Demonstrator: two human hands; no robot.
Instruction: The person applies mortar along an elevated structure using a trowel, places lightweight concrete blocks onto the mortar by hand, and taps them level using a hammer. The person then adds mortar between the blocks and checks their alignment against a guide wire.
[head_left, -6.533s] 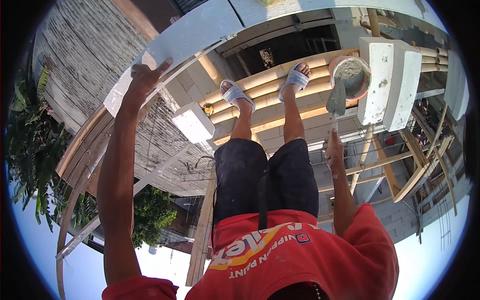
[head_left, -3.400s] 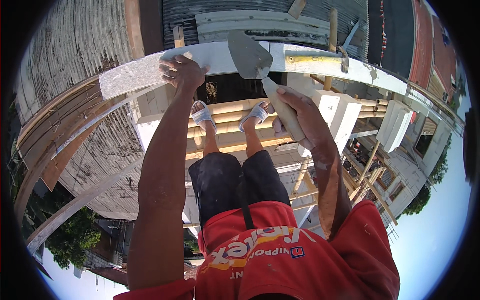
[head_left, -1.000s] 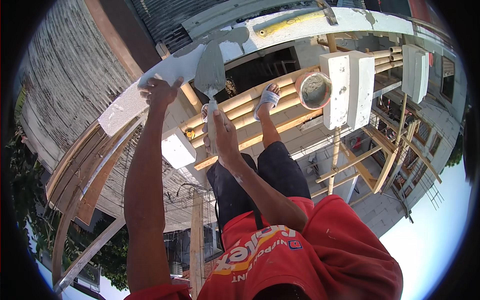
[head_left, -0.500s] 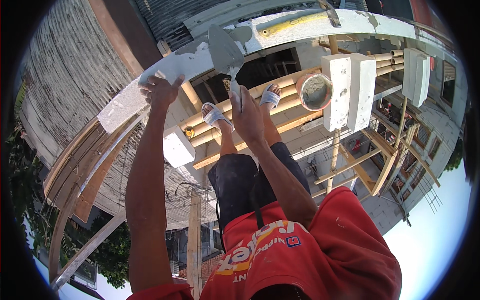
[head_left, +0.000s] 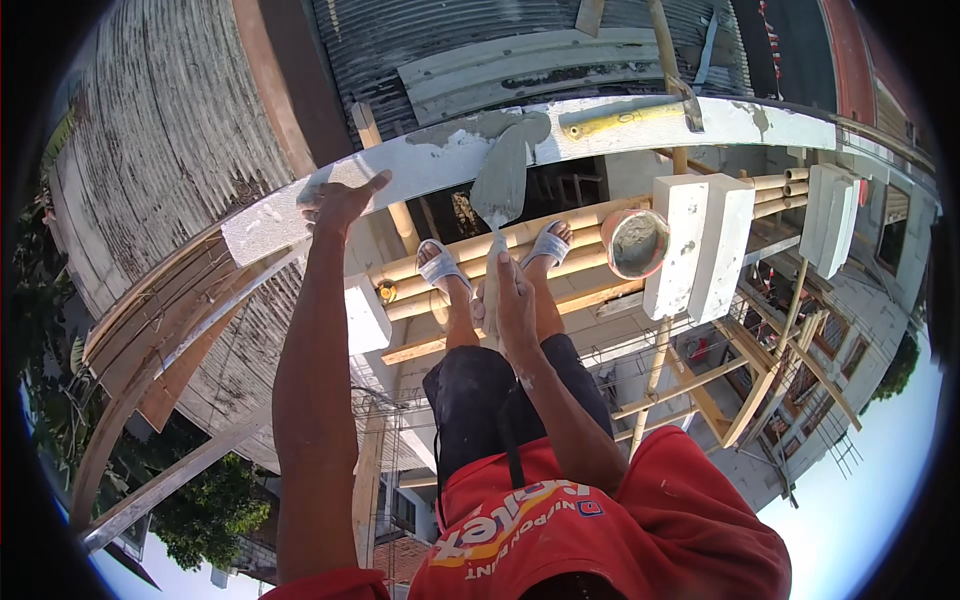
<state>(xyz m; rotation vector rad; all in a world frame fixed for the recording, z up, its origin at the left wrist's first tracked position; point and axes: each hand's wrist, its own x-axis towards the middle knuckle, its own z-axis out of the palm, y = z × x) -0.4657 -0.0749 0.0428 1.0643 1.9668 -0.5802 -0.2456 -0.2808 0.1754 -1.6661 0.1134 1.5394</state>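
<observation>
My right hand (head_left: 510, 300) is wrapped round the handle of a trowel (head_left: 503, 180). The broad grey blade points away from me, its tip reaching the near edge of the white block wall (head_left: 400, 165). Wet grey mortar (head_left: 475, 128) is smeared along the wall top by the blade. My left hand (head_left: 340, 203) rests on the wall's top further left, thumb stretched out and the other fingers apart over the block. A hammer (head_left: 630, 120) with a yellow handle lies on the wall, right of the mortar.
My sandalled feet stand on bamboo poles (head_left: 590, 232). A bucket of mortar (head_left: 635, 243) sits to their right, beside upright white blocks (head_left: 690, 250). Another white block (head_left: 365, 312) is at the left. Corrugated roofing (head_left: 370, 60) lies beyond the wall; a drop shows below the poles.
My right hand has drawn the trowel back toward me and slightly right. The view has shifted, so the wall appears lower. My left hand stays on the wall.
</observation>
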